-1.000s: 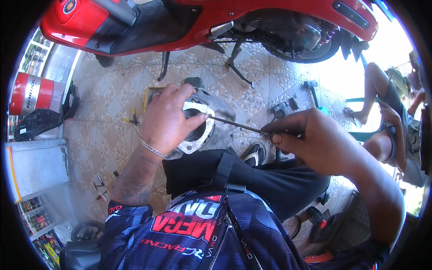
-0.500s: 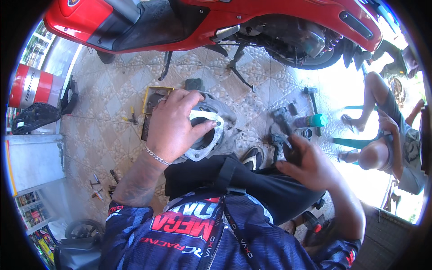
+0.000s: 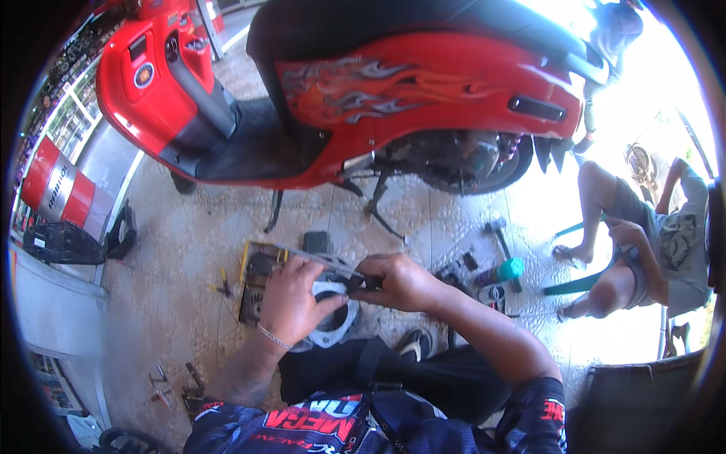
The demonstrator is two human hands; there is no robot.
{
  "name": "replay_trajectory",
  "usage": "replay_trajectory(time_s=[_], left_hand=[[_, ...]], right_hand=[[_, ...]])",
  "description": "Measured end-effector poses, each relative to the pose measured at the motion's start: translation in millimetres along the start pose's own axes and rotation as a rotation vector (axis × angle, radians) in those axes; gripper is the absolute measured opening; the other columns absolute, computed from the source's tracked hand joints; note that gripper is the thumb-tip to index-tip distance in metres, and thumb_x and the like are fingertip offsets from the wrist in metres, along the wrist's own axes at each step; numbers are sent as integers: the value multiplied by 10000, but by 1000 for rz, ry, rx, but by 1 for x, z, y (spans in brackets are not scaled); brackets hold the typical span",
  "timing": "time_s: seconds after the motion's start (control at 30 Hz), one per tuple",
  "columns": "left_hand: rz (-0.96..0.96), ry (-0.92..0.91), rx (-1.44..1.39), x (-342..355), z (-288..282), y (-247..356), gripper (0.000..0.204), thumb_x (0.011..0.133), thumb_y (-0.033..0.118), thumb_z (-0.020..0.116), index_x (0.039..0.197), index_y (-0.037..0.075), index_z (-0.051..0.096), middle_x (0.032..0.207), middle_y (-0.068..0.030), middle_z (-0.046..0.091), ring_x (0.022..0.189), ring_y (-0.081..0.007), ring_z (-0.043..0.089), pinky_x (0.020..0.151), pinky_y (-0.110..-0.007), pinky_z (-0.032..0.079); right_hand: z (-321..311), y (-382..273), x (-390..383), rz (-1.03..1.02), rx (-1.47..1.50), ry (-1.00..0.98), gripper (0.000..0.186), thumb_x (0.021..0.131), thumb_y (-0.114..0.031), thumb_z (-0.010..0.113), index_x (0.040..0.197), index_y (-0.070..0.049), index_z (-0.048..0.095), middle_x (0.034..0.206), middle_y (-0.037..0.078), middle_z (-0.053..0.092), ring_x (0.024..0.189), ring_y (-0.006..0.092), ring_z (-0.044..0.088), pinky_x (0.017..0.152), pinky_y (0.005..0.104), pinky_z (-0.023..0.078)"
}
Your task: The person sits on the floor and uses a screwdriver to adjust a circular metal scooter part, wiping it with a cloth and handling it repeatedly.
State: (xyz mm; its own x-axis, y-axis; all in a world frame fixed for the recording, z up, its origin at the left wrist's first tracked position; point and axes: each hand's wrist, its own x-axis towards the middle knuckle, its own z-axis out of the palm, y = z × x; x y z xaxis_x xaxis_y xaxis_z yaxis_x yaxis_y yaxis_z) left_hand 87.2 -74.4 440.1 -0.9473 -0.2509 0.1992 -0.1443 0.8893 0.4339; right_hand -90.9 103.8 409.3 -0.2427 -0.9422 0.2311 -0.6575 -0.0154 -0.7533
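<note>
A pale metal engine casing (image 3: 344,327) with a round opening rests between my knees, its flat flange facing up. My left hand (image 3: 296,301) grips its left side, thumb bent over the rim of the opening, fingers wrapped on the outside. In my right hand (image 3: 399,281), fingers closed, is a long slim grey tool that looks like a caliper (image 3: 321,259). Its bar slants up to the left past my left fingertips, and its dark end sits over the flange. My fingers hide where the tool touches the casing.
A red scooter (image 3: 363,98) stands on its stand ahead. A yellow-edged tray (image 3: 248,280) lies left of the casing. To the right lie a hammer (image 3: 499,231), a spray can with a green cap (image 3: 505,272) and dark parts. A seated person (image 3: 643,242) is at far right.
My right hand has swung in from the right, bringing the tool over the casing beside my left hand. The view has tilted up, showing more of the scooter. My left hand keeps its grip.
</note>
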Motion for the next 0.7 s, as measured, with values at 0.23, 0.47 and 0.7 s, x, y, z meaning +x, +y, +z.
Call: replay_trajectory(time_s=[0.23,0.47,0.7], left_hand=[[-80,-56,-60,2,3,-3,541,761,376,942,1172,115,707,1156,-107,684,1062,-351,695,904,-483,552],[-68,-33,-105,3,0,-5,555,757,400,946,1167,108,713,1164,-117,689,1093,-353,699,930,-481,559],[-70,-39,-100,4,0,-8,572,757,410,948,1177,96,718,1160,-133,695,1112,-367,696,949,-483,560]], right_hand=[[-22,-2,37,-302,-95,-292,188,921,-183,769,1082,-86,759,954,141,718,901,377,727,774,487,576],[-27,-15,36,-378,-301,-351,304,984,-212,661,1272,-117,685,1044,149,703,862,394,739,719,517,589],[-15,2,25,-399,-246,-278,265,962,-190,708,1198,-73,678,1025,149,686,860,395,733,709,506,591]])
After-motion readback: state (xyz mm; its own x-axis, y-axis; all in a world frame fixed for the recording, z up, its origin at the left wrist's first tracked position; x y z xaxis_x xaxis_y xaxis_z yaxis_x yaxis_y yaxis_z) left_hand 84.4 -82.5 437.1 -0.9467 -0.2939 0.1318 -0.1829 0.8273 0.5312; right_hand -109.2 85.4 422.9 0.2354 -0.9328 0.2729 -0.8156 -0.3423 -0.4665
